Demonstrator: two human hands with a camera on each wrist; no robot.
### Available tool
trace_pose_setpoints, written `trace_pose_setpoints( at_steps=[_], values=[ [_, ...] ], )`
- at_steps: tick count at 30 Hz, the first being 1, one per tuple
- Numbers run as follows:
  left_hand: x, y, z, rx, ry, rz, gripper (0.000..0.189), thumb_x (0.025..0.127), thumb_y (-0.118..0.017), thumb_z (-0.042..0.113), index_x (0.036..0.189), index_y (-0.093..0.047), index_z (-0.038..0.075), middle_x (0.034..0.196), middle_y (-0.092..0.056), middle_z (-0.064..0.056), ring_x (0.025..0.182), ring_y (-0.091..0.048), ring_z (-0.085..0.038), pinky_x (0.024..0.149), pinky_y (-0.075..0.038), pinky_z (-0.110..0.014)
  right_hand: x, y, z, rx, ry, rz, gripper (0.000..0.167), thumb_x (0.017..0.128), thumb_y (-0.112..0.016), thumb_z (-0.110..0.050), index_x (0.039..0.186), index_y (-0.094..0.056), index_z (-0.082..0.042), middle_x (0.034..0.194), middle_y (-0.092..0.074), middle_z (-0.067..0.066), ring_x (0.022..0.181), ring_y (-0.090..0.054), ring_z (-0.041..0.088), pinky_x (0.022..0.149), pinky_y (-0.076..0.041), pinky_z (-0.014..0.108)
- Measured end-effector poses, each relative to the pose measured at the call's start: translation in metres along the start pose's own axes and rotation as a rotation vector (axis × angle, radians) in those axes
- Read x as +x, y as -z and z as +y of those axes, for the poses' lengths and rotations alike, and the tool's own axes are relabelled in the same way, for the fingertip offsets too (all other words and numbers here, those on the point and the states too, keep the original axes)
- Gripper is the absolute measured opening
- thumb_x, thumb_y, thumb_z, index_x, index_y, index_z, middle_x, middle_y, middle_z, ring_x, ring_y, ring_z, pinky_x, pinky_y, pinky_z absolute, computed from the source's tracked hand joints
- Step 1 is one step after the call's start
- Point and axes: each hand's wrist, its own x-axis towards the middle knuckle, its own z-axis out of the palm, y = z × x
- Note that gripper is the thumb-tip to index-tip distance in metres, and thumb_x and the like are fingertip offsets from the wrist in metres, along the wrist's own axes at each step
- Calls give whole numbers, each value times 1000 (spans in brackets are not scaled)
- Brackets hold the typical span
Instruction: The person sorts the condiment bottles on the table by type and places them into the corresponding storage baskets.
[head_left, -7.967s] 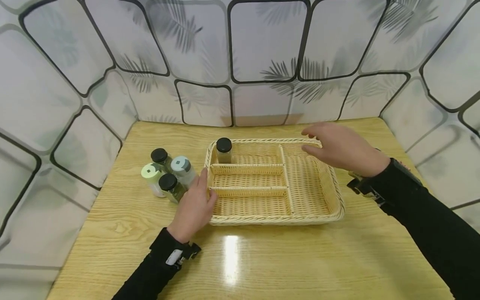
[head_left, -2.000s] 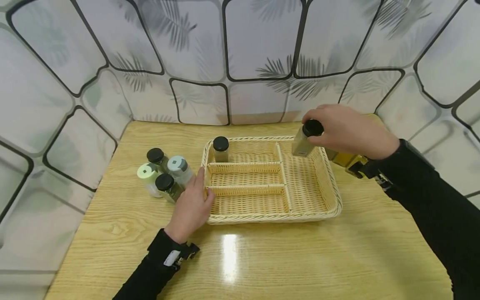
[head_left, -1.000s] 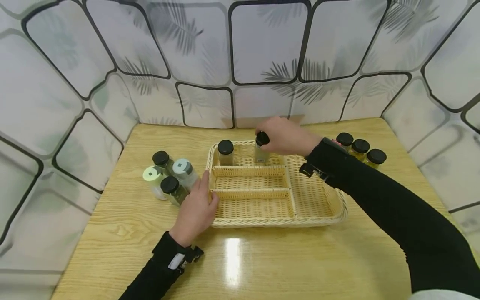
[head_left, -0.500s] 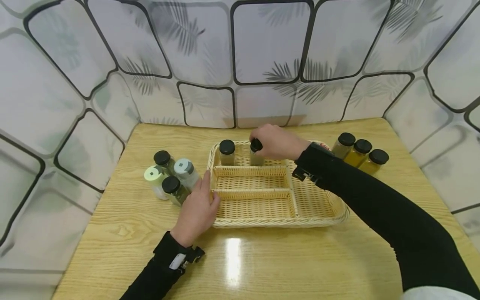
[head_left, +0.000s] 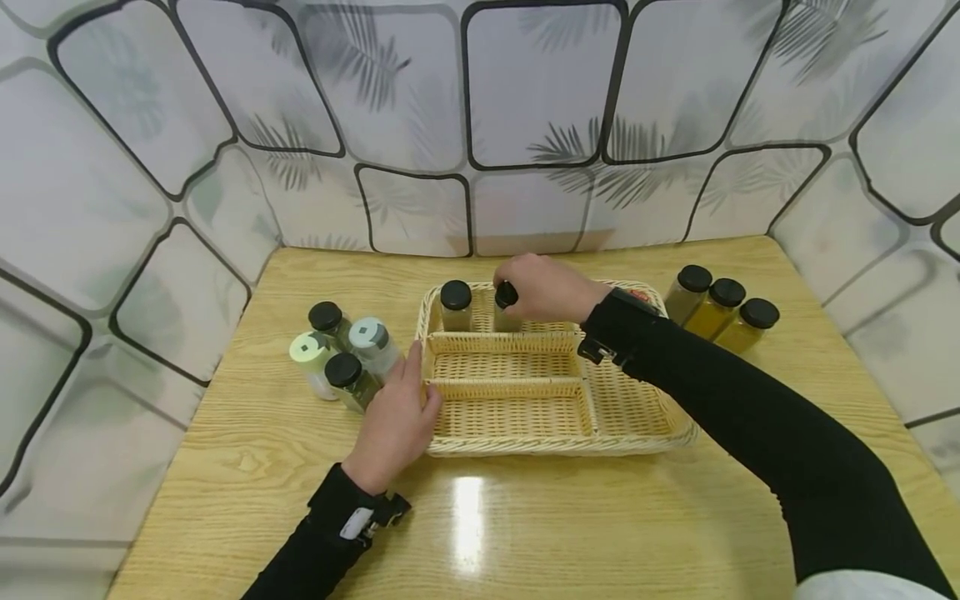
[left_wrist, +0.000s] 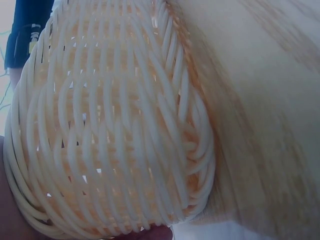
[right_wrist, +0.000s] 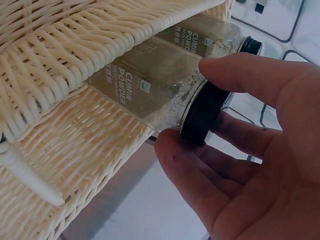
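Observation:
My right hand [head_left: 546, 288] pinches the black lid of a spice jar [head_left: 506, 315] standing in the back-left compartment of the wicker basket [head_left: 562, 445]. "Cumin powder" is printed on this held jar [right_wrist: 150, 82] in the right wrist view, and thumb and fingers are round its lid. A second cumin powder jar [head_left: 456, 310] stands to its left in the same compartment, with a small gap between them. My left hand [head_left: 397, 425] grips the basket's left side, thumb over the rim. The left wrist view is mostly filled by the woven wall [left_wrist: 110, 115], hiding most of that hand.
Left of the basket stand several jars: one with a green lid [head_left: 311, 354], one with a pale blue lid [head_left: 372, 342] and black-lidded ones [head_left: 345, 375]. Three black-lidded jars [head_left: 716, 310] stand right of the basket. A patterned curtain [head_left: 536, 125] rises behind the wooden table [head_left: 585, 525].
My right hand took a cumin jar from the right side, carried it left over the basket, and lowered it beside the first jar. The left hand kept its place on the basket.

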Motion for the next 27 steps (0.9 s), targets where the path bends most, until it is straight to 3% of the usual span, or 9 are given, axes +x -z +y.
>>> trace_pose_setpoints(
  at_steps=[6, 16, 27],
  values=[
    [0, 1, -1, 3, -11, 11, 68, 101, -45, 27, 159, -20, 1, 150, -43, -26, 99, -66, -38, 82, -56, -53, 2, -2, 0, -12, -7, -5, 28, 92, -72, -19, 118, -67, -10, 111, -66, 8, 96, -60, 23, 84, -50, 39],
    [-1, 0, 1, -2, -4, 3, 68, 101, -46, 27, 159, -21, 0, 151, -43, -26, 106, -65, -41, 87, -55, -54, 1, -4, 0, -46, -19, -12, 39, 90, -75, -24, 125, -66, -9, 118, -65, 11, 101, -61, 25, 86, -50, 40],
    [-1, 0, 1, -9, -4, 6, 69, 101, -47, 26, 160, -20, 3, 152, -42, -26, 101, -66, -41, 83, -55, -54, -2, -5, -1, -64, -18, -3, 46, 88, -76, -28, 129, -64, -11, 116, -64, 9, 98, -59, 22, 83, -49, 39]
  ],
)
